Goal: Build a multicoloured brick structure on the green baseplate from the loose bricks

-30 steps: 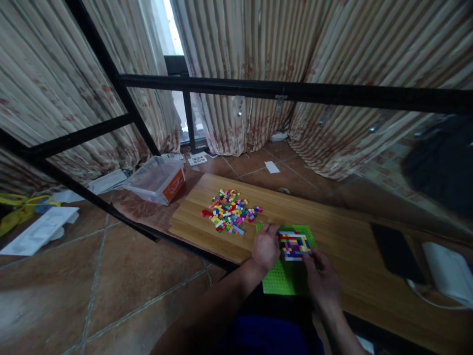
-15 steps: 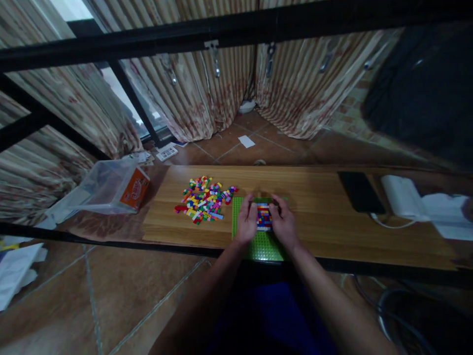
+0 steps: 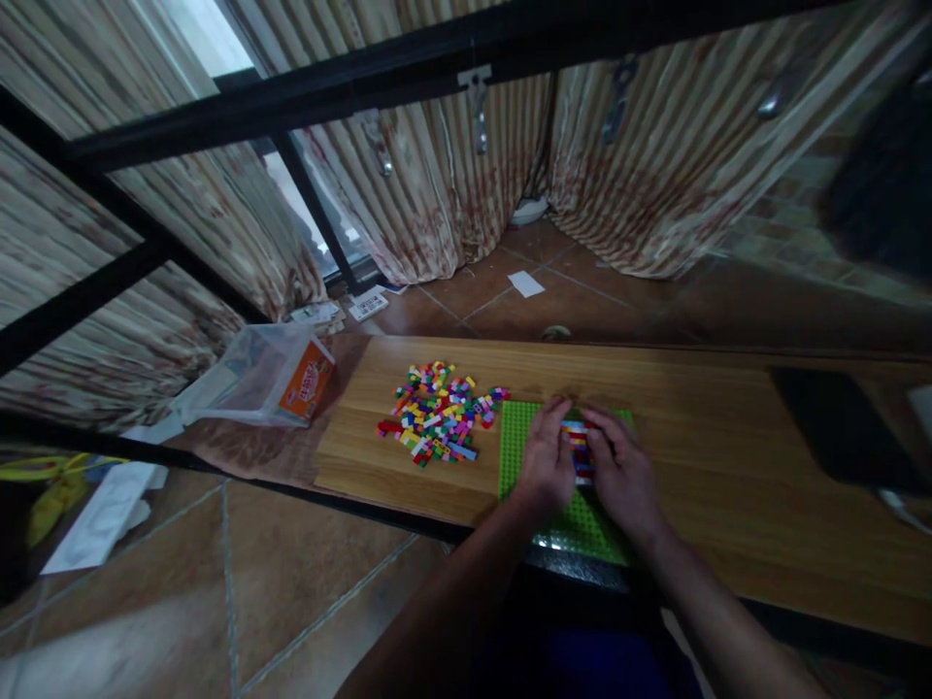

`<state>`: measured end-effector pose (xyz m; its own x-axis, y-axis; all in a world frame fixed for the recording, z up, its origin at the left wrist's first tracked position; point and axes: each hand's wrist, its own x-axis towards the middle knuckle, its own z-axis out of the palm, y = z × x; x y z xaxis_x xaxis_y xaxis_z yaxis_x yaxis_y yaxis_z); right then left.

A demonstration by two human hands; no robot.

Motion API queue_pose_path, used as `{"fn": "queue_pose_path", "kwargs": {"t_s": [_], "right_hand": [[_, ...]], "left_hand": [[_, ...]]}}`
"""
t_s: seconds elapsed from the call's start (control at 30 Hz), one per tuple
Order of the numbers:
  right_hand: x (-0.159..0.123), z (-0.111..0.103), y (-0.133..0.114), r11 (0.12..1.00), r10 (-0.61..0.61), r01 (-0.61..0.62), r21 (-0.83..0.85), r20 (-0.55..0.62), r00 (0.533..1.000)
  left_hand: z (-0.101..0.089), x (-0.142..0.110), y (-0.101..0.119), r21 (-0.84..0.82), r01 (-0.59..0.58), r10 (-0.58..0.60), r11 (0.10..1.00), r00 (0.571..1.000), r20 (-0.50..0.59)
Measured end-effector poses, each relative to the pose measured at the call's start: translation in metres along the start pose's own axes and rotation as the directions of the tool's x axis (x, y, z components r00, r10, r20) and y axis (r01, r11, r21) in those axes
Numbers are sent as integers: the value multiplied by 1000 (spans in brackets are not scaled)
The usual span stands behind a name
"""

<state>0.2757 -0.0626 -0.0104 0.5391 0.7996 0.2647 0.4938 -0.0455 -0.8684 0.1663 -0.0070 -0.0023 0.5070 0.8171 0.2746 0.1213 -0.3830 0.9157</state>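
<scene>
A flat build of coloured toy bricks (image 3: 581,451), in red, blue, yellow and white rows, sits on a green studded baseplate (image 3: 516,432). My left hand (image 3: 546,461) presses against the build's left side, fingers bent and together. From the right, my right hand (image 3: 624,476) closes on the opposite side, its thumb along the edge. Only the strip of bricks between both hands shows; their fingers cover the sides. To the left of the baseplate lies a spread pile of loose toy bricks (image 3: 441,417) in many colours.
The wooden board (image 3: 691,408) carries a black phone (image 3: 848,422) with a white cable on the right. Beyond its left end rests a clear plastic bin (image 3: 266,374) with an orange label. A dark metal bar (image 3: 327,97) crosses above, before striped curtains (image 3: 437,194).
The head view has turned left and slightly closer, so everything sits farther right. Both hands stay at the brick build and have drawn a little nearer each other.
</scene>
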Motion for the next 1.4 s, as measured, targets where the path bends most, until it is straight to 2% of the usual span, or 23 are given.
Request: {"fn": "queue_pose_path", "kwargs": {"t_s": [0.47,0.63,0.73,0.83,0.9,0.97,1.03,1.17,1.27,1.4], "right_hand": [[2,-5,14,989,-21,33,-143,84,996],[12,-14,19,949,-26,81,-303,181,983],[24,-15,11,883,-85,181,-432,232,969],[36,-5,-5,799,-191,308,-516,267,944],[39,6,-15,753,-213,350,-557,298,931],[37,17,-23,708,-164,356,-609,349,923],[34,25,-27,654,-77,344,-674,394,916],[31,26,-29,571,10,354,-741,437,900],[33,22,-30,552,-5,376,-744,448,894],[33,21,-32,545,-15,386,-744,452,892]], "left_hand": [[5,-2,4,-60,30,-34,998,997,-73],[6,-3,7,-82,85,-94,993,989,-113],[-5,-9,20,-79,86,-99,993,979,-177],[-30,-19,32,-34,35,-43,999,967,-253],[-53,-25,32,21,23,-15,1000,944,-328],[-80,-32,24,69,65,-31,996,915,-402],[-111,-37,11,119,144,-66,983,865,-497],[-173,-44,-15,314,292,-79,903,833,-548],[-208,-45,-27,464,398,-128,792,850,-511],[-228,-44,-36,631,359,-172,688,925,-339]]}}
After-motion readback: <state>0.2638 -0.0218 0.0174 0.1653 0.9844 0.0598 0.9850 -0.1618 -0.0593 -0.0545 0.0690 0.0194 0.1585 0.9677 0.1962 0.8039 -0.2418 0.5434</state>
